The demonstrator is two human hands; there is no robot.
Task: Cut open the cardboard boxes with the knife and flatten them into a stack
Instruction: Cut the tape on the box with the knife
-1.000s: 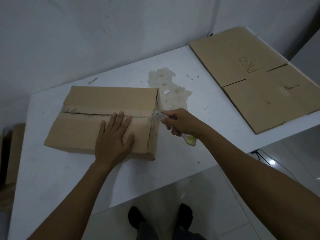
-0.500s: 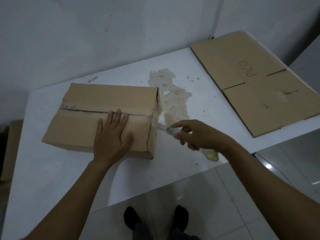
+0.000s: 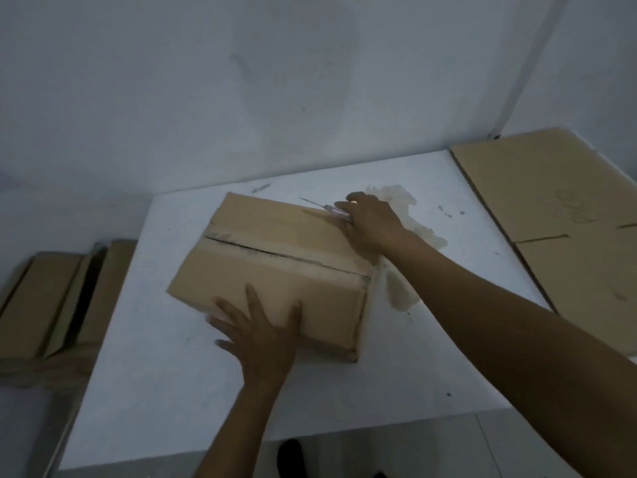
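The cardboard box (image 3: 275, 270) is lying near the middle of the white tabletop (image 3: 165, 391), its long axis running from the person's near left toward the far right. The centre seam (image 3: 286, 257) on top is already showing as a dark slit along that same axis.

The right hand (image 3: 370, 224) is sitting at the box's far right corner, clenched around the knife (image 3: 327, 208), whose thin blade is pointing left and away, over the far top edge. From this hand the uncut run of the box is stretching leftward along the far side, so the next stroke, as I judge it, is going to travel that way, along the long axis and away from the wrist.

The left hand (image 3: 262, 332) is grasping nothing; it is lying flat with fingers spread on the near long edge, pressing the box down. It is the nearer hand to the body and is staying clear of the blade, with the whole top panel between them.

1 flattened sheet of cardboard (image 3: 551, 219) is lying at the right end of the tabletop, well apart from the box. More cardboard (image 3: 44, 298) is resting lower down at the left, beyond the tabletop's edge.
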